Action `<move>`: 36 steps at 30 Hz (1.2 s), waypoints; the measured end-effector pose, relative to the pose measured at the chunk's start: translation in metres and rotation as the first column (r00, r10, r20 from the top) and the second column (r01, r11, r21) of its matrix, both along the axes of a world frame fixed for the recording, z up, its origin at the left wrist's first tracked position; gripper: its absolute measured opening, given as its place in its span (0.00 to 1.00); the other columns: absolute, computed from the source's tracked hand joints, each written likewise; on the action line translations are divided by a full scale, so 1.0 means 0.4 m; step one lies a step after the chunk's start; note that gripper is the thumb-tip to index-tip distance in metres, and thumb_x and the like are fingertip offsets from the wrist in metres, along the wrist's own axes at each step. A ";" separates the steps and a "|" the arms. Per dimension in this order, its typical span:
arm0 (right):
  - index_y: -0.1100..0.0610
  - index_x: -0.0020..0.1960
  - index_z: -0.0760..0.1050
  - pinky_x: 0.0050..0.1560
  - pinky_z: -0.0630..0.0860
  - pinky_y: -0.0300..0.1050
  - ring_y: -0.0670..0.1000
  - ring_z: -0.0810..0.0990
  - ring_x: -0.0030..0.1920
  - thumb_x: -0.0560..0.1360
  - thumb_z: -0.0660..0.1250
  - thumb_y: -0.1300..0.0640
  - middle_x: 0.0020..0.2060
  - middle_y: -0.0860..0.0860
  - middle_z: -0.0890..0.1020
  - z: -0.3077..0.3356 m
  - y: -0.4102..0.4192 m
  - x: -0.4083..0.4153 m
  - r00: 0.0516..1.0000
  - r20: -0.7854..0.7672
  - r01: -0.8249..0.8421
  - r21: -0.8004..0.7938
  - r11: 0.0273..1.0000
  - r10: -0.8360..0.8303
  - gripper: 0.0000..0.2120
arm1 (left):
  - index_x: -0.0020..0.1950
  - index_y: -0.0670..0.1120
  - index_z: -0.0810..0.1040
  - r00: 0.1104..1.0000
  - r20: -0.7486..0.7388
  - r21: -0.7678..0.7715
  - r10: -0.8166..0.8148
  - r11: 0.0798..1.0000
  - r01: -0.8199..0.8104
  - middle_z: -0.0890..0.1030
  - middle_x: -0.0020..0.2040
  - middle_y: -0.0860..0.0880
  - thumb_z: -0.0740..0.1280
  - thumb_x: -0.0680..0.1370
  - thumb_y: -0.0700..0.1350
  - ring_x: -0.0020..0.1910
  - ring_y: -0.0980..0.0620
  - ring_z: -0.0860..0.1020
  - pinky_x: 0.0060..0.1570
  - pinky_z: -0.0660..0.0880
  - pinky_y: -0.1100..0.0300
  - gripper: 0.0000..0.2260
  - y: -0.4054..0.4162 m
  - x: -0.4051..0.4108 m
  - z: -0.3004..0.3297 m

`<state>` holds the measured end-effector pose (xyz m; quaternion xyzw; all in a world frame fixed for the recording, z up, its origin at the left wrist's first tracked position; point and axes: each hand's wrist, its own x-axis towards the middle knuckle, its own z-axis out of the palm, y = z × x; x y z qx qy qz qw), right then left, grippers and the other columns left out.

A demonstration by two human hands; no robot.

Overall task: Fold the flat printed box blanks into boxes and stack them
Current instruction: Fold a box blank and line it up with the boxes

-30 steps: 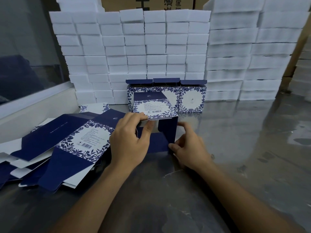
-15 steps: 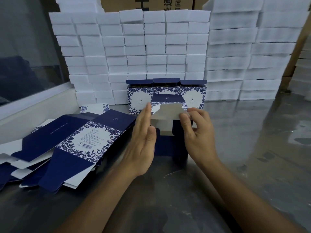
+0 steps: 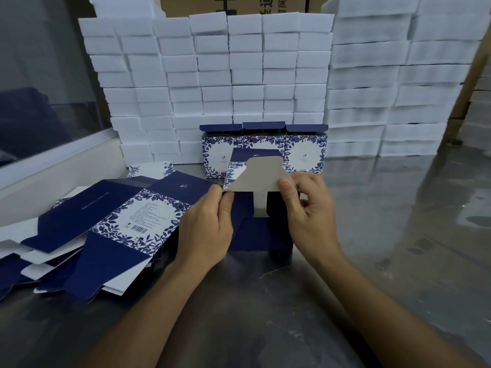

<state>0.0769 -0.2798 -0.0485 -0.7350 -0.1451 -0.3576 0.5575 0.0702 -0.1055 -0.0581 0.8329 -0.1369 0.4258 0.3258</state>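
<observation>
A half-formed navy box (image 3: 261,231) with blue floral print stands upright on the metal table in front of me. Its grey-white end flap (image 3: 259,175) sticks up at the top. My left hand (image 3: 210,224) pinches the flap's left corner, my right hand (image 3: 308,208) pinches its right edge. Flat printed blanks (image 3: 125,221) lie fanned out in a pile to the left. Behind the held box, three folded boxes (image 3: 305,152) stand in a row with their top flaps up.
A wall of stacked white foam blocks (image 3: 212,75) fills the back, with wider white stacks (image 3: 398,88) to the right. A glass partition with a white sill (image 3: 53,166) runs along the left. The shiny metal tabletop (image 3: 398,235) stretches out to the right.
The box went from lying sideways to standing upright. Both hands rose from its lower edges to the top, and they now pinch the end flap.
</observation>
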 end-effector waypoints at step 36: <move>0.57 0.45 0.77 0.52 0.76 0.52 0.50 0.76 0.54 0.77 0.59 0.41 0.52 0.51 0.77 0.001 -0.013 0.010 0.999 -0.040 0.022 0.008 1.000 -0.022 0.20 | 0.36 0.43 0.75 0.817 -0.566 0.377 0.109 0.916 0.139 0.78 0.33 0.47 0.63 0.80 0.53 0.37 0.45 0.78 0.37 0.72 0.54 0.17 0.045 0.027 -0.022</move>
